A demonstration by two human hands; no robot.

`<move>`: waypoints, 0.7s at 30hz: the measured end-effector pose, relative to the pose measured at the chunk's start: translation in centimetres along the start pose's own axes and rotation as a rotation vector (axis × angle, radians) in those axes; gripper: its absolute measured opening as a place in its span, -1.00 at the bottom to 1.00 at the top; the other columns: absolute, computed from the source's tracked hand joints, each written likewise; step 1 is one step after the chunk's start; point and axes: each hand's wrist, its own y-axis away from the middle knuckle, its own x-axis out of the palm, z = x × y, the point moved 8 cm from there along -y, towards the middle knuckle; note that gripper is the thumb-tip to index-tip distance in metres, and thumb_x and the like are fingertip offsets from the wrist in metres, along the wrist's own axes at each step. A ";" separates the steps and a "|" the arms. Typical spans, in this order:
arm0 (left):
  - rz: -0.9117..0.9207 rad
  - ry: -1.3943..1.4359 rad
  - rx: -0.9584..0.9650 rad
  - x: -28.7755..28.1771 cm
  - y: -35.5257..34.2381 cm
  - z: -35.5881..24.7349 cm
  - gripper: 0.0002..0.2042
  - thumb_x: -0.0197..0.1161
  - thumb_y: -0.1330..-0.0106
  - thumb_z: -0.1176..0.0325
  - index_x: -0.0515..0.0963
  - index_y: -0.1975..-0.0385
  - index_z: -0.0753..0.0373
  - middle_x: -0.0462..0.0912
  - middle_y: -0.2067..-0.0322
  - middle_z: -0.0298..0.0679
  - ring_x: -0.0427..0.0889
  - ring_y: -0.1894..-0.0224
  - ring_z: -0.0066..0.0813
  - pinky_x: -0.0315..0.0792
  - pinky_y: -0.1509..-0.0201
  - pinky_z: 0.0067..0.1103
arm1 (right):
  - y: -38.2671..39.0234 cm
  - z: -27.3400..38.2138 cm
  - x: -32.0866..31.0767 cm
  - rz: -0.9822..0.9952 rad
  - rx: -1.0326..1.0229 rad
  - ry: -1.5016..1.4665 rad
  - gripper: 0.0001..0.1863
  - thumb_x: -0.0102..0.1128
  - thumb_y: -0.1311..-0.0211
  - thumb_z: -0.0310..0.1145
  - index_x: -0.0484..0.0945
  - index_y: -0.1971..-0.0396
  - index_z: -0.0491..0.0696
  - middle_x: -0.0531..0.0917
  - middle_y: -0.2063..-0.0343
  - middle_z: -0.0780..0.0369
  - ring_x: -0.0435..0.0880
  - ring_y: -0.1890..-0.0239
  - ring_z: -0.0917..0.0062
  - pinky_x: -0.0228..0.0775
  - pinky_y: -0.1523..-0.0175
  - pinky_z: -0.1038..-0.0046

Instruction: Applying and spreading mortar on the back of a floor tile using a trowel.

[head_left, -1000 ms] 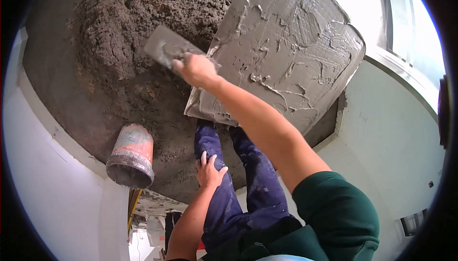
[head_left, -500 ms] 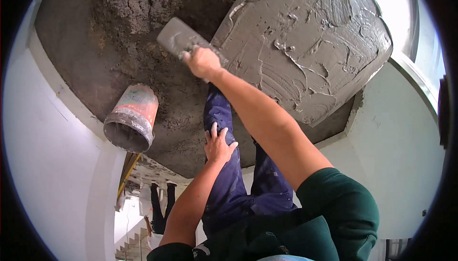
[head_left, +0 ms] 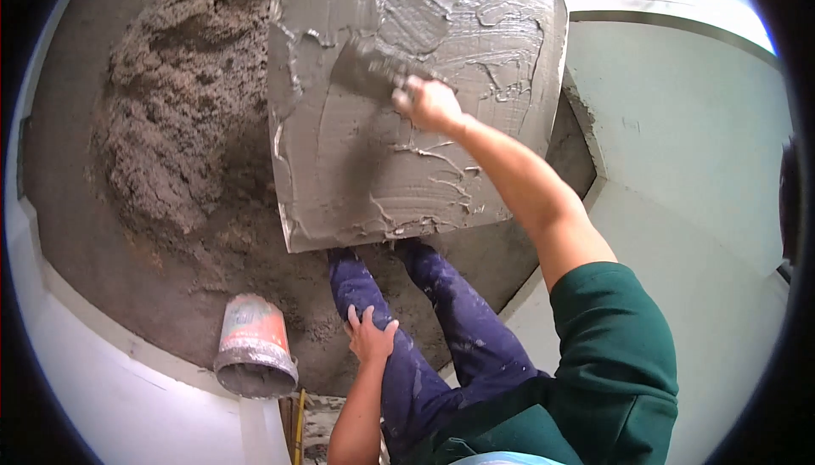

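A large square slab (head_left: 501, 125) lies in front of me, its top coated in wet grey mortar with ridges and swirls. My right hand (head_left: 429, 106) grips a flat trowel (head_left: 363, 70), blurred, over the upper middle of that coated surface. My left hand (head_left: 370, 335) rests on my left thigh, fingers spread, holding nothing. My legs in stained blue trousers reach to the slab's near edge.
A mound of damp, crumbly mortar mix (head_left: 174, 100) lies left of the slab on grey flooring. A splattered bucket (head_left: 252, 329) lies on its side at lower left. Pale walls (head_left: 645, 108) border both sides, with a yellow bar (head_left: 299, 427) near the bottom.
My right hand and trowel have moved from beside the slab's left edge onto its coated top. The view has turned, so the slab appears farther left. My left hand stays on my thigh.
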 end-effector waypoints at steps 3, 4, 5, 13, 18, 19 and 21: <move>0.017 -0.030 0.009 -2.1 0.1 0.7 -0.30 0.51 -0.06 0.02 0.46 -0.26 -0.01 0.11 -0.46 -0.19 0.19 -0.43 0.14 0.39 -0.28 -0.01 | -5.8 -6.4 -5.6 -0.186 0.306 -0.229 -0.41 -0.01 -0.38 0.13 0.60 0.05 -0.15 0.68 0.11 -0.13 0.62 -0.06 -0.01 0.42 -0.20 0.13; 0.014 -0.047 -0.002 -2.9 0.1 1.3 -0.30 0.52 -0.05 0.01 0.47 -0.25 -0.01 0.12 -0.46 -0.18 0.18 -0.43 0.12 0.39 -0.28 -0.01 | -6.6 -8.0 -6.3 -0.229 0.361 -0.244 -0.39 -0.03 -0.38 0.13 0.61 0.06 -0.17 0.68 0.12 -0.13 0.62 -0.06 -0.01 0.41 -0.21 0.13; 0.023 -0.046 0.038 -3.2 -0.4 0.0 -0.30 0.52 -0.05 0.01 0.47 -0.25 -0.01 0.12 -0.46 -0.18 0.18 -0.43 0.12 0.39 -0.28 -0.01 | -7.0 -12.3 -8.7 -0.385 0.383 -0.204 -0.39 -0.04 -0.39 0.12 0.61 0.07 -0.20 0.66 0.11 -0.16 0.61 -0.06 -0.02 0.41 -0.19 0.14; -0.015 -0.001 0.157 -7.0 -1.6 -2.8 -0.31 0.53 0.03 -0.01 0.54 -0.17 0.04 0.26 -0.41 -0.15 0.27 -0.41 -0.02 0.26 -0.41 -0.19 | -9.2 -11.2 -5.5 -0.212 0.608 -0.855 -0.52 -0.13 -0.44 0.01 0.55 0.09 -0.12 0.66 0.18 -0.02 0.64 0.09 0.06 0.52 0.04 0.04; -0.007 -0.081 0.090 -6.5 -1.7 -1.5 -0.31 0.54 0.04 0.00 0.54 -0.17 0.04 0.27 -0.41 -0.14 0.30 -0.40 -0.06 0.29 -0.40 -0.20 | -9.3 2.3 -5.0 0.049 0.215 -0.481 -0.47 -0.08 -0.42 0.08 0.58 0.05 -0.10 0.69 0.11 -0.08 0.63 -0.05 0.01 0.46 -0.16 0.11; -0.010 -0.087 0.064 -6.2 -1.4 -1.1 -0.31 0.54 0.04 0.00 0.54 -0.17 0.04 0.26 -0.41 -0.15 0.30 -0.40 -0.08 0.30 -0.39 -0.20 | -8.6 1.8 -6.2 0.079 0.248 -0.373 -0.46 -0.04 -0.40 0.11 0.58 0.01 -0.07 0.69 0.10 -0.08 0.64 -0.05 0.02 0.46 -0.16 0.11; -0.005 -0.108 0.031 -4.7 -0.7 -0.4 -0.31 0.55 0.04 0.01 0.54 -0.17 0.02 0.24 -0.42 -0.16 0.31 -0.40 -0.09 0.33 -0.37 -0.19 | -7.2 -3.8 -8.1 0.044 0.367 -0.252 -0.44 0.00 -0.37 0.14 0.58 -0.06 -0.02 0.69 0.07 -0.07 0.66 -0.04 0.04 0.48 -0.15 0.10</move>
